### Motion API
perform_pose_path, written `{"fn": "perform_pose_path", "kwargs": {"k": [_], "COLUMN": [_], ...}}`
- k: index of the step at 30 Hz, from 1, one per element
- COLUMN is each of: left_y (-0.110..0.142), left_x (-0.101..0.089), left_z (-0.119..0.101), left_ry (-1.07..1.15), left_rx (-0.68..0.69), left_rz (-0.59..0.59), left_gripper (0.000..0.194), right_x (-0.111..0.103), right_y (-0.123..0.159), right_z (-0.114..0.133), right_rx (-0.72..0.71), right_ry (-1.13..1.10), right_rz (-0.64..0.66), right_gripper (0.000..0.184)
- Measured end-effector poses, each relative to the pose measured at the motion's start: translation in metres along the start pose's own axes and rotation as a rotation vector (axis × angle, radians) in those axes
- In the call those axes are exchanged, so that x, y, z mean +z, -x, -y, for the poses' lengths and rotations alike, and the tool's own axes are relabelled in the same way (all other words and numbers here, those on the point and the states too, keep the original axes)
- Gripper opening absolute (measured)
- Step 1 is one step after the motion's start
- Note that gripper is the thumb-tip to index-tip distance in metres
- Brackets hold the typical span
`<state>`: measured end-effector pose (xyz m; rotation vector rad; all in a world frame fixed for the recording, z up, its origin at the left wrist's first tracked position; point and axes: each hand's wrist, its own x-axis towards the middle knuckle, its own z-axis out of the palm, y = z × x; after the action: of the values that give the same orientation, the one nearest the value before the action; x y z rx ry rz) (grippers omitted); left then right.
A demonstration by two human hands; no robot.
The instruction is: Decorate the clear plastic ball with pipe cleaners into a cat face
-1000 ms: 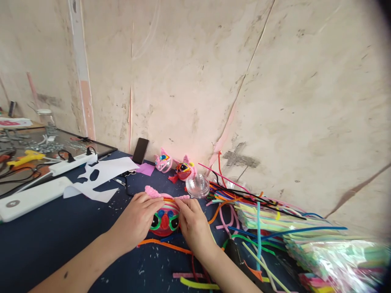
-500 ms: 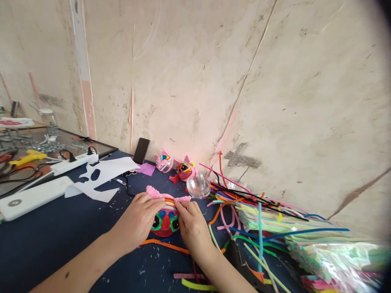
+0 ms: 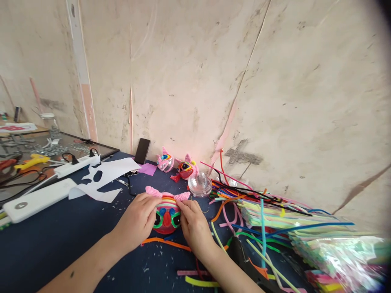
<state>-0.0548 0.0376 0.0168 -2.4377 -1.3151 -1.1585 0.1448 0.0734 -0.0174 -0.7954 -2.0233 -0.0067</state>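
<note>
Between my two hands is a round pipe-cleaner animal head with pink ears, green-ringed black eyes, a red nose and striped rainbow forehead. My left hand grips its left side, fingertips just below the left ear. On the opposite side, my right hand pinches near the base of the right ear. Both hands have their fingers closed on the head, and they cover its sides. An orange pipe cleaner lies on the dark table below it. Behind stands a clear plastic half-ball.
Two similar pink heads, one smaller and one with a red tassel, sit by the wall. Pipe cleaners and a black glue gun lie right. Cut white paper, a phone and a power strip are left.
The view has shifted slightly. Both hands keep hold of the animal head, which is now turned a little more toward me, showing more of its right eye.
</note>
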Motion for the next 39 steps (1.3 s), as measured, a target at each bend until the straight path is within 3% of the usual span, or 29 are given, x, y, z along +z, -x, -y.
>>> {"fn": "perform_pose_path", "kwargs": {"k": [10,19,22,28,35,39], "left_y": [-0.002,-0.004,-0.006,-0.008,-0.006,-0.005], "left_x": [-0.004,-0.004,-0.008,-0.017,-0.011,-0.012], "left_z": [0.0,0.001,0.001,0.004,0.013,0.011], "left_ry": [0.0,-0.003,0.021,0.057,0.105,0.099], "left_rx": [-0.024,-0.034,-0.064,-0.134,-0.143,-0.11], "left_rz": [0.04,0.006,0.047,0.173,0.1,0.108], "left_gripper": [0.033,0.031,0.031,0.036,0.032,0.034], "right_x": [0.0,-0.001,-0.004,-0.009,-0.007,-0.008], "right_y": [-0.001,0.003,0.002,-0.002,0.001,0.003], "right_z": [0.004,0.006,0.004,-0.004,-0.009,-0.009], "right_rx": [0.171,0.105,0.089,0.209,0.362,0.373], "right_ry": [-0.137,-0.018,0.017,-0.106,-0.212,-0.209], "right_rz": [-0.01,0.013,0.014,0.133,0.208,0.23], "right_gripper": [0.033,0.031,0.032,0.037,0.036,0.037]}}
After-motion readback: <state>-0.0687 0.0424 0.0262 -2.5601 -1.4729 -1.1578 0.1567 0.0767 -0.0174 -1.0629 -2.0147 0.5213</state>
